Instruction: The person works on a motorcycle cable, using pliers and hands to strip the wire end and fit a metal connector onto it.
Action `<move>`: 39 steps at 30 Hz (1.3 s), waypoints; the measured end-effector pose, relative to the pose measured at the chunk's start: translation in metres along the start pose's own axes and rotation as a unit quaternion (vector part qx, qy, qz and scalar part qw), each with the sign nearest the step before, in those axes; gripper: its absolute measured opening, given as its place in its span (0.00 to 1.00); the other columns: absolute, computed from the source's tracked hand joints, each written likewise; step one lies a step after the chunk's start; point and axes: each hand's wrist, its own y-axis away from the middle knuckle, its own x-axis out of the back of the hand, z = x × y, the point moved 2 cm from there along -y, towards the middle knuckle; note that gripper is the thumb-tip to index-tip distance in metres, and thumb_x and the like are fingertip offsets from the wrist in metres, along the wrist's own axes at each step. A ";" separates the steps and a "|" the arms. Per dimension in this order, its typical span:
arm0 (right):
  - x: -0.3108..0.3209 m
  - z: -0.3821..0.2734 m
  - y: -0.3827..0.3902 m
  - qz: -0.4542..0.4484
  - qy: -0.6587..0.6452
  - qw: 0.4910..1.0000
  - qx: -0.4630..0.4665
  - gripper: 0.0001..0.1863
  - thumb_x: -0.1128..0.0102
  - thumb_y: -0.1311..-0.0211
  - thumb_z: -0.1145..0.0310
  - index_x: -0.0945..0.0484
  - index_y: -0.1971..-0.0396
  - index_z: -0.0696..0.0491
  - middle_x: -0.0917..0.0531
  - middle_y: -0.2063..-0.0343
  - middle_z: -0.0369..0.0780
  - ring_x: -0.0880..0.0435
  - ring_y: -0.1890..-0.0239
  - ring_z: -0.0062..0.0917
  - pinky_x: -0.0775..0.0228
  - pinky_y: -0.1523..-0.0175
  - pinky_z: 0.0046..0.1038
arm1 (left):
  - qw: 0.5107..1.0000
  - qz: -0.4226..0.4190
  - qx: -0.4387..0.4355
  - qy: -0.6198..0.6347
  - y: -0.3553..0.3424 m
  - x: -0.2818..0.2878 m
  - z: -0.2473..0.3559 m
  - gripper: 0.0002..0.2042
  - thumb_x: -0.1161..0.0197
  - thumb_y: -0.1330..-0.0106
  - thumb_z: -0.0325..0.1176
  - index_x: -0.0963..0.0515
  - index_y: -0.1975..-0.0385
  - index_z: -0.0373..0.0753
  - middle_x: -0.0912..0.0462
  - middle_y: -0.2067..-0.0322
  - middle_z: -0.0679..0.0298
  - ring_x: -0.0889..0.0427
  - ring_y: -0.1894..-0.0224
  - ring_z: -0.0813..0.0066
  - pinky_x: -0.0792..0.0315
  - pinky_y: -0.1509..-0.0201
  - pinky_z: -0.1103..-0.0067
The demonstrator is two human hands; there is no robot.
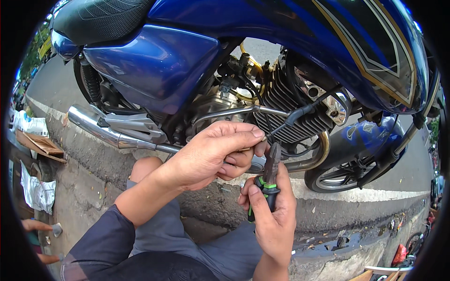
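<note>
My left hand (213,152) is closed, thumb and forefinger pinching the end of a thin dark cable (280,129). Up and to the right, the cable runs into a thicker black rubber sleeve (300,114) in front of the engine. What lies inside the pinch is mostly hidden. My right hand (274,210) is wrapped round a pair of pliers (272,171) with black and green handles, their dark, worn jaws pointing up beside the left fingertips. Behind both hands stands a blue motorcycle (154,61) with its finned engine (283,110).
A chrome exhaust pipe (96,126) runs low along the motorcycle, and the front wheel (340,180) is at right. A broken kerb (201,201) lies below. At the left edge are a wooden box (42,145), a white bag (37,189) and another person's legs (40,227).
</note>
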 end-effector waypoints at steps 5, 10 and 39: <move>-0.003 -0.002 -0.004 0.005 0.136 0.987 0.080 0.37 0.46 0.23 0.83 0.44 0.17 0.61 0.17 0.51 0.43 0.16 0.52 0.25 0.22 0.43 0.28 | 0.990 0.016 -0.082 -0.115 0.004 -0.005 -0.007 0.13 0.46 0.12 0.35 0.23 0.58 0.33 0.36 0.78 0.76 0.44 0.77 0.91 0.48 0.75 0.85; -0.005 -0.005 -0.001 0.052 0.379 0.915 0.129 0.46 0.47 0.34 0.87 0.47 0.15 0.60 0.23 0.47 0.53 0.19 0.48 0.45 0.26 0.39 0.41 | 0.951 0.065 -0.154 -0.262 0.008 -0.015 -0.008 0.09 0.44 0.13 0.30 0.21 0.54 0.31 0.29 0.73 0.71 0.35 0.74 0.87 0.38 0.70 0.83; 0.001 0.011 0.000 0.063 0.108 0.990 0.064 0.35 0.48 0.23 0.86 0.41 0.19 0.63 0.16 0.44 0.46 0.14 0.44 0.27 0.23 0.37 0.28 | 0.847 0.171 -0.322 -0.388 0.006 -0.009 -0.023 0.08 0.29 0.25 0.23 0.12 0.52 0.27 0.09 0.55 0.54 0.10 0.62 0.79 0.16 0.61 0.84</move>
